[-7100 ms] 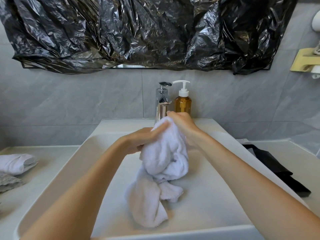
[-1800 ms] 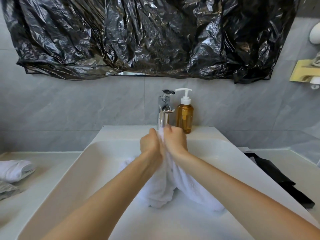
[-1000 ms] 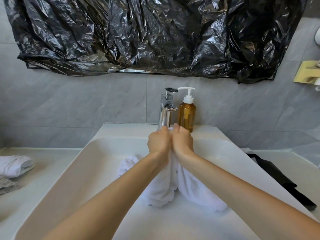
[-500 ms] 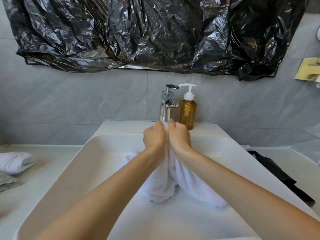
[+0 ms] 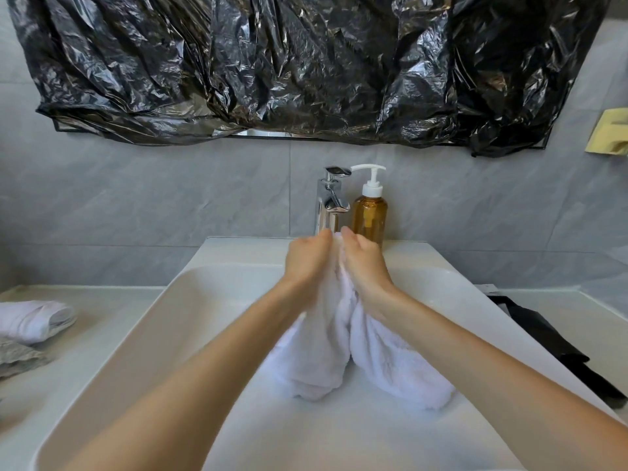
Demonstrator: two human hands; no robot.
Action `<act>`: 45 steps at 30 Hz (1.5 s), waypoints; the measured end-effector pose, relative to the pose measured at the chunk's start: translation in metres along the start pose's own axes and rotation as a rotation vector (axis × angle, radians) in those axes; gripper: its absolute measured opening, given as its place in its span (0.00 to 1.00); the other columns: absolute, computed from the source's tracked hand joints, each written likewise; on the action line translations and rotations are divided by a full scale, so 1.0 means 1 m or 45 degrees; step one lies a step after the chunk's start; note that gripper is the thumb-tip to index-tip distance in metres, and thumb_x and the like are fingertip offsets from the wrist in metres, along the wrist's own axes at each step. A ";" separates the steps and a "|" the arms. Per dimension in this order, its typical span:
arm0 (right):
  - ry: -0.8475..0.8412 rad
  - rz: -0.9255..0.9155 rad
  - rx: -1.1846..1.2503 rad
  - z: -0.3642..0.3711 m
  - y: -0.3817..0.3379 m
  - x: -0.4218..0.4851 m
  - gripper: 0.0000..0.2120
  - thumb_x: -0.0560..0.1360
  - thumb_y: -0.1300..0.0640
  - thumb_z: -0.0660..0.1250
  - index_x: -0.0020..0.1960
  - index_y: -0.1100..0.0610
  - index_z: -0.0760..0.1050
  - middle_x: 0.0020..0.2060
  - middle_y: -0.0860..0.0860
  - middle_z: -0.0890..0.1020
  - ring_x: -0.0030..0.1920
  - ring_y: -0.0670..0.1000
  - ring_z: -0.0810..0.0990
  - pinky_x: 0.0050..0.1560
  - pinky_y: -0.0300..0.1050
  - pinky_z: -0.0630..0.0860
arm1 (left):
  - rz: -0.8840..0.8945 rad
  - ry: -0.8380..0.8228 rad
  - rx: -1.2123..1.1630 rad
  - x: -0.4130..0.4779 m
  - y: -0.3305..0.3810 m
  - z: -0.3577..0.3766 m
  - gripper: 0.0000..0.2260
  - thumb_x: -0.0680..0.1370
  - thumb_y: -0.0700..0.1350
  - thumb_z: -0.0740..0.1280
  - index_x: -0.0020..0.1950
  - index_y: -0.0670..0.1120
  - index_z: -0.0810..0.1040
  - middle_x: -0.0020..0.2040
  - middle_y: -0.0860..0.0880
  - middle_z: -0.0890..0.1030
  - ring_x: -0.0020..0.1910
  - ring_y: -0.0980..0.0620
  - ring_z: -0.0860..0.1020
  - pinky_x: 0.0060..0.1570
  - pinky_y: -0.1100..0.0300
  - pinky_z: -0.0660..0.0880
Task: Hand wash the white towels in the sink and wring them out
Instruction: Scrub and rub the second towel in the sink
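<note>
Amber pump bottle (image 5: pixel 369 214) beside chrome tap (image 5: pixel 331 202)

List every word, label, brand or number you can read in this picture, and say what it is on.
No readable text anywhere.
Soap bottle: plain amber with a white pump, no label visible.
Tap: bare chrome, no marking seen.
White towel in the sink: no tag or print showing.
Yellow holder on the wall: no writing seen.

Pale counter (image 5: pixel 112 321) — sink (image 5: pixel 190 300) set in; rolled white towel (image 5: pixel 34 319) left, black cloth (image 5: pixel 543 345) right.
</note>
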State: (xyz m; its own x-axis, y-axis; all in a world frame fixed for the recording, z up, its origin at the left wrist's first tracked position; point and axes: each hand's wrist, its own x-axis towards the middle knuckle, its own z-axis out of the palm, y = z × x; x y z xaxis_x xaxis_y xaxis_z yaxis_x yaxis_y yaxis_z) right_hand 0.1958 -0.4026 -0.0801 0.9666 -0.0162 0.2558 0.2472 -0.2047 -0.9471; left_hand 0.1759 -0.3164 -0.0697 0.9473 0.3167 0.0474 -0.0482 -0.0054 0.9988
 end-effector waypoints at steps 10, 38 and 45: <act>-0.614 -0.056 -0.019 -0.030 -0.020 0.000 0.19 0.83 0.51 0.54 0.40 0.52 0.78 0.31 0.43 0.82 0.35 0.42 0.81 0.40 0.34 0.74 | 0.399 -0.401 0.609 0.001 0.015 -0.032 0.25 0.83 0.61 0.48 0.51 0.48 0.80 0.55 0.45 0.80 0.57 0.48 0.77 0.63 0.51 0.71; -0.780 0.304 0.247 -0.080 -0.029 0.010 0.14 0.70 0.49 0.66 0.43 0.61 0.74 0.37 0.61 0.77 0.39 0.57 0.77 0.42 0.45 0.74 | 0.156 -0.282 0.693 0.013 0.020 -0.063 0.22 0.76 0.63 0.66 0.50 0.44 0.78 0.45 0.50 0.78 0.45 0.51 0.75 0.43 0.59 0.69; -0.498 0.217 0.357 -0.078 -0.025 0.015 0.11 0.72 0.50 0.63 0.36 0.55 0.67 0.31 0.53 0.71 0.33 0.50 0.71 0.39 0.46 0.67 | 0.199 -0.797 0.826 0.003 0.004 -0.048 0.21 0.75 0.70 0.60 0.46 0.55 0.81 0.53 0.53 0.78 0.52 0.55 0.75 0.59 0.58 0.68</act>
State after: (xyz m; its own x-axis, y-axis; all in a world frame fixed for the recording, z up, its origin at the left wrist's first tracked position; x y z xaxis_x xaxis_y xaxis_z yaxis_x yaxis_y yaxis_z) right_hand 0.1989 -0.4743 -0.0370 0.9346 0.3519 0.0526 0.0409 0.0405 -0.9983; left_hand 0.1635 -0.2702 -0.0656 0.9528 -0.3036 -0.0093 -0.1825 -0.5968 0.7813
